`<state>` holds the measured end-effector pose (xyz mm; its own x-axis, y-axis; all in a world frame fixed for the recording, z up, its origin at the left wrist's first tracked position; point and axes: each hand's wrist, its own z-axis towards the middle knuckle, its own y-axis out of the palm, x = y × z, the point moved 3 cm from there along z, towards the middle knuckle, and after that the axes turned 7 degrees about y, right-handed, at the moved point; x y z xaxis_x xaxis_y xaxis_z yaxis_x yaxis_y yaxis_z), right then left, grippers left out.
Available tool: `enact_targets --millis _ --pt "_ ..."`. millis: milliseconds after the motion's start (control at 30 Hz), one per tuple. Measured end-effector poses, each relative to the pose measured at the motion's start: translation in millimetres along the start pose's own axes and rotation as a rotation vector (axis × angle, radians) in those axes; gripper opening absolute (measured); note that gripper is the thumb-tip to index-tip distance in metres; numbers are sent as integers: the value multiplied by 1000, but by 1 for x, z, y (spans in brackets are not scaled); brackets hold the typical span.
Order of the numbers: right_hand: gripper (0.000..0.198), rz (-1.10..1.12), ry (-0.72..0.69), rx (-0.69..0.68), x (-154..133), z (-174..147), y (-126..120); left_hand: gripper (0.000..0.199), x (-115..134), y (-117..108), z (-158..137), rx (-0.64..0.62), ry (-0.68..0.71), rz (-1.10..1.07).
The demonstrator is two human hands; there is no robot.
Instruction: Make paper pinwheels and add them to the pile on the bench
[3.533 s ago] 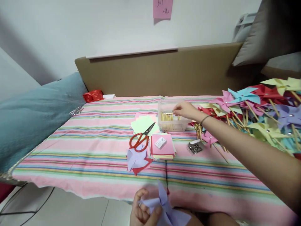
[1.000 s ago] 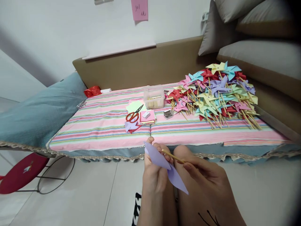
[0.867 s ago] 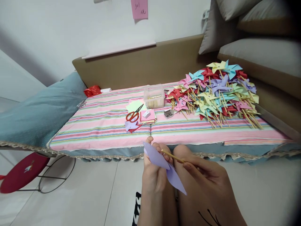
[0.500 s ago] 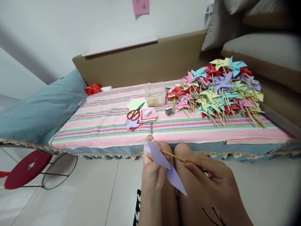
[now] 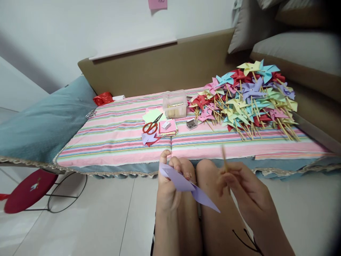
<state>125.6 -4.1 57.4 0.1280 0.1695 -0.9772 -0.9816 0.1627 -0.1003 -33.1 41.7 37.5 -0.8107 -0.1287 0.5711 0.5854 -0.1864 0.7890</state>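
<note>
A purple paper pinwheel head is pinched in my left hand, above my knees. Its blades point up-left and down-right, and its centre is partly hidden by my fingers. To the right, my right hand grips a thin wooden stick, held nearly upright and blurred by motion. The stick stands apart from the purple paper. On the striped cloth beyond lie red-handled scissors, a purple cut paper piece, a stack of coloured paper squares with a small box on it, and a small open case of pins.
Many finished pinwheels are heaped at the right of the striped cloth. A clear plastic box holds wooden sticks. A red bag lies at the back left, and a dark red stool stands on the floor.
My right hand has drawn the stick away from the pinwheel head and tipped it upright. The purple paper has tilted flatter in my left hand. The view has shifted slightly.
</note>
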Motion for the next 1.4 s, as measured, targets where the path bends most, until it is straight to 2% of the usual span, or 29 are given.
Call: enact_targets --millis 100,200,300,467,567,667,733,867,1033,1400 --pt "10 151 20 88 11 1 1 49 1 -3 1 16 0 -14" --pt "8 243 27 106 19 2 2 46 0 -5 1 32 -13 -20" --pt "18 324 43 63 20 2 2 44 -2 -5 1 35 -20 -31" --pt "25 402 4 -120 8 3 8 48 -5 -6 0 39 -29 -18" --pt "16 426 65 -132 5 3 14 47 -7 -6 -1 38 -39 15" --pt "24 476 176 -86 8 2 19 47 -7 -2 -2 -2 -42 27" --pt "23 442 218 -82 9 0 21 48 -7 1 -1 -24 -45 20" --pt "7 247 240 -94 8 -2 19 46 -5 6 0 -38 -45 11" --pt "12 43 203 -118 1 -5 17 48 -6 3 0 7 -37 34" --pt "16 0 22 -112 -13 0 18 53 -7 -7 -3 68 -65 56"
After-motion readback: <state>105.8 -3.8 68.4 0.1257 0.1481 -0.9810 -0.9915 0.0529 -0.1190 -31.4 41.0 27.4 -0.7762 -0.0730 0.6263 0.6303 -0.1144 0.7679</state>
